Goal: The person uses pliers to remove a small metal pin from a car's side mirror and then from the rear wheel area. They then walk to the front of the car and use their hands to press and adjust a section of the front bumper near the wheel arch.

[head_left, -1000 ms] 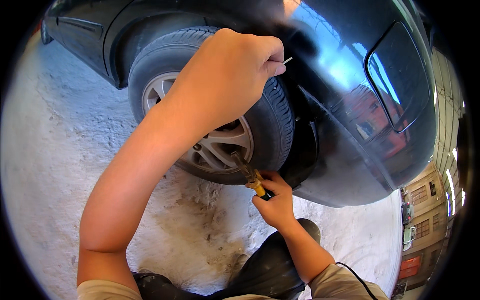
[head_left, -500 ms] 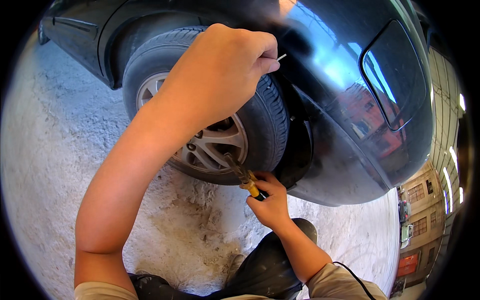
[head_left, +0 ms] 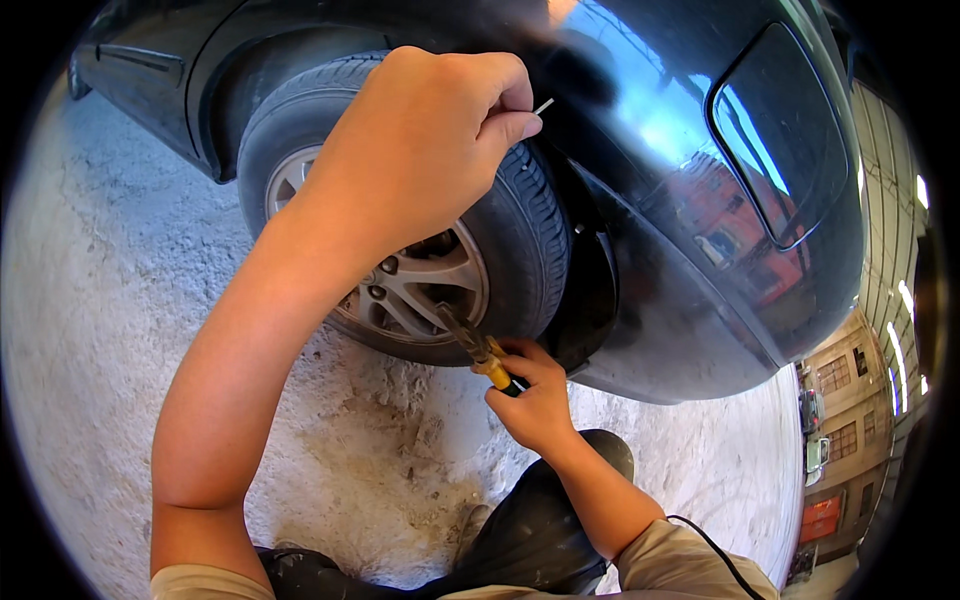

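My left hand (head_left: 435,140) is raised in front of the tyre's top, thumb and fingers pinched on a thin, pale, stick-like piece (head_left: 543,106). Its tip points up and right toward the wheel arch; the exact kind is too small to make out. Lower down, my right hand (head_left: 537,398) grips a pair of pliers (head_left: 467,336) by yellow-and-black handles. Their dark jaws point up and left, in front of the silver alloy wheel (head_left: 425,290). Part of the wheel and its tyre (head_left: 540,230) is hidden behind my left hand and forearm.
The dark car's body panel (head_left: 650,260), with a fuel flap (head_left: 785,130), curves around on the right. Rough pale ground (head_left: 370,470) lies below. My bent knee (head_left: 605,455) is under my right forearm. A building (head_left: 845,430) and parked vehicles stand far right.
The car and both hands appear slightly farther left in the picture. My left hand still pinches the thin piece and my right still holds the pliers.
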A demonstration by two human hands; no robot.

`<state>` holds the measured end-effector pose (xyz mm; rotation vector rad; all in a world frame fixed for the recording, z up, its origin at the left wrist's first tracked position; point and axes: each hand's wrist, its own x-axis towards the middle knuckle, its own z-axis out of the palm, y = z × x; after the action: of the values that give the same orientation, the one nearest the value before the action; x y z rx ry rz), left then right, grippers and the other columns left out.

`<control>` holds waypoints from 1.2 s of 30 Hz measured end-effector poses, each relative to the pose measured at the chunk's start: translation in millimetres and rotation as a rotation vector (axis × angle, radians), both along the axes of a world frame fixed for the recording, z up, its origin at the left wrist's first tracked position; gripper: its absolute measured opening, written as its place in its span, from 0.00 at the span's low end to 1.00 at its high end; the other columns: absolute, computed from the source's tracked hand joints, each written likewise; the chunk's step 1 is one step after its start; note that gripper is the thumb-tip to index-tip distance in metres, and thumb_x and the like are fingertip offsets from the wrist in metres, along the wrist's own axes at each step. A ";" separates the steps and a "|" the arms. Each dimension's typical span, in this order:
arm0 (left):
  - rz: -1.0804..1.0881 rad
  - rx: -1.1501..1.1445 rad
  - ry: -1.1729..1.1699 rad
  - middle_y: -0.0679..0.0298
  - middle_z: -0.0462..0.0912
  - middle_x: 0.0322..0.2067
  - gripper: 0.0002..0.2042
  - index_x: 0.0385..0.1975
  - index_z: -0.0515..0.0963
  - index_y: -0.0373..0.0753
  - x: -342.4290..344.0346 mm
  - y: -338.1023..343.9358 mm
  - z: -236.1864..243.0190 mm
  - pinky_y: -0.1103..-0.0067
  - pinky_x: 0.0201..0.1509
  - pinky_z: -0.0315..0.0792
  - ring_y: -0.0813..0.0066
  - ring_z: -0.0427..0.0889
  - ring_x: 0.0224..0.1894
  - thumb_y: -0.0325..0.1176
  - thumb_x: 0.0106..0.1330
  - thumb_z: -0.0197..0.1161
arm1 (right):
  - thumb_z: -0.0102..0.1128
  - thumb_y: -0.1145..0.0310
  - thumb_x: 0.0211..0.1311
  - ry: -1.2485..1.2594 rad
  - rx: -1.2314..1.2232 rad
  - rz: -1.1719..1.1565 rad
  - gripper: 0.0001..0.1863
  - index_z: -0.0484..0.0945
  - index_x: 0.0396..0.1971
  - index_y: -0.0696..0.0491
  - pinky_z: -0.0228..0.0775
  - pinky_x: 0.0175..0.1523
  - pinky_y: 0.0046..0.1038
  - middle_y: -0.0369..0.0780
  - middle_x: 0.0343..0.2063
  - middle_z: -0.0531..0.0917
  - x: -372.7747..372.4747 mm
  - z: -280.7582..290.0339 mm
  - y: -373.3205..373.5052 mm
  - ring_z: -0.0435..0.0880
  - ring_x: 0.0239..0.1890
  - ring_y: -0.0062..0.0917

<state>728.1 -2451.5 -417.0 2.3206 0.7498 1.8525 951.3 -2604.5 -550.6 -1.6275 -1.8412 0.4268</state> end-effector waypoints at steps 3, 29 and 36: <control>0.002 0.004 0.009 0.60 0.84 0.22 0.05 0.32 0.82 0.34 -0.2 -0.8 0.8 0.80 0.28 0.71 0.75 0.81 0.22 0.29 0.65 0.68 | 0.64 0.75 0.45 0.007 -0.004 0.006 0.20 0.86 0.42 0.59 0.73 0.60 0.34 0.50 0.50 0.83 0.6 -0.7 0.3 0.83 0.53 0.44; 0.008 0.049 0.073 0.62 0.83 0.22 0.06 0.32 0.81 0.35 2.6 -2.6 1.3 0.81 0.29 0.73 0.74 0.83 0.23 0.30 0.65 0.68 | 0.62 0.78 0.43 0.051 0.006 -0.017 0.19 0.88 0.39 0.55 0.73 0.58 0.30 0.45 0.47 0.84 0.6 -1.3 -0.1 0.84 0.50 0.37; 0.002 0.075 0.097 0.62 0.83 0.22 0.05 0.31 0.80 0.36 9.5 -3.5 -2.2 0.81 0.29 0.74 0.72 0.84 0.24 0.30 0.65 0.68 | 0.62 0.77 0.43 0.049 0.004 -0.024 0.19 0.88 0.39 0.54 0.73 0.59 0.30 0.45 0.47 0.84 1.1 -0.5 -1.1 0.84 0.51 0.37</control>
<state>737.6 -2455.0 -419.1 2.4725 0.7045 1.8099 952.3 -2605.6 -551.2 -1.6203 -1.7836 0.4483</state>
